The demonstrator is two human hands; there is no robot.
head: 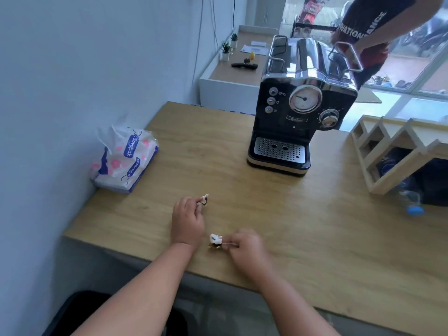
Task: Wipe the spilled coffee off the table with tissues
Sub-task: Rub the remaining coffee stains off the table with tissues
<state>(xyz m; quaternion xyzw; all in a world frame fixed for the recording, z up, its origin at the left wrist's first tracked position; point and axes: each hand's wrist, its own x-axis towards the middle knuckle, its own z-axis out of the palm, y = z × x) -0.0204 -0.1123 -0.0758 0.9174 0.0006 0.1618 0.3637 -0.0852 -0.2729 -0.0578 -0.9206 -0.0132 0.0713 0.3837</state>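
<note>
On the wooden table (303, 214) my left hand (187, 223) pinches a small crumpled tissue wad (204, 199), white with brown coffee stains, at its fingertips. My right hand (244, 248) grips a second stained tissue wad (215, 240) that pokes out to its left, low over the table near the front edge. The two hands are close together. A soft tissue pack (126, 161), white with blue and pink print, lies at the table's left edge against the wall. I see no coffee puddle on the wood around the hands.
A black and chrome espresso machine (300, 110) stands at the back of the table. A pale wooden rack (392, 151) with a bottle (412, 202) under it fills the right side. Another person's arm (378, 23) reaches in at the top right. A dark bin (80, 314) sits below the front edge.
</note>
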